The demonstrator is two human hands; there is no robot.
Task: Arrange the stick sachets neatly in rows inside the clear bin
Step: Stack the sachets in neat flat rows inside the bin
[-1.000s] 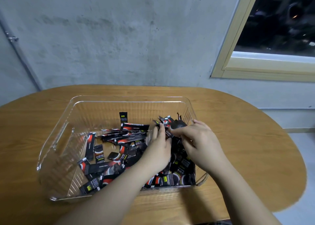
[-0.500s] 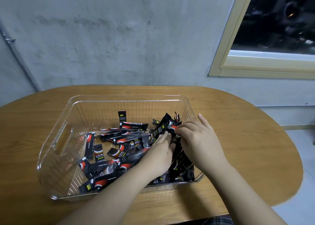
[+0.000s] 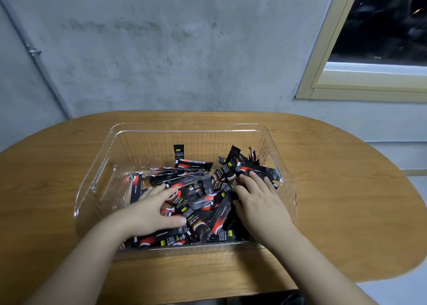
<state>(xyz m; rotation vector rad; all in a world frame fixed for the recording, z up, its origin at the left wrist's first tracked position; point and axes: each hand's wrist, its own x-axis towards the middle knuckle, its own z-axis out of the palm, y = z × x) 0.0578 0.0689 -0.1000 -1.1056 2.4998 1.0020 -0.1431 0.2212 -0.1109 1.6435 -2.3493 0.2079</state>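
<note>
bin: a clear bin (image 3: pixel 111 166) sits on the middle of a rounded wooden table (image 3: pixel 346 189), its long sides running along the table's near and far edges; a cut-out handle shows in its left wall.
sachets: black stick sachets (image 3: pixel 203 203) with red and white marks lie in a loose, crossed heap on the bin floor — thickest toward the right wall and the near wall, thin toward the left wall.
stray sachet: one sachet (image 3: pixel 178 151) stands upright against the far wall, another (image 3: pixel 136 185) lies lengthwise near the left wall.
left hand: the left hand (image 3: pixel 157 210) reaches in over the near wall, palm down, fingers spread and fairly straight on the heap's left part; it rests on sachets, gripping none that i can see.
right hand: the right hand (image 3: pixel 258 198) lies palm down on the heap by the right wall, fingers extended toward the far right corner — pressing on sachets, not closed round any.
surroundings: a grey concrete wall (image 3: pixel 161 50) behind the table, a window frame (image 3: pixel 323 85) at upper right.
</note>
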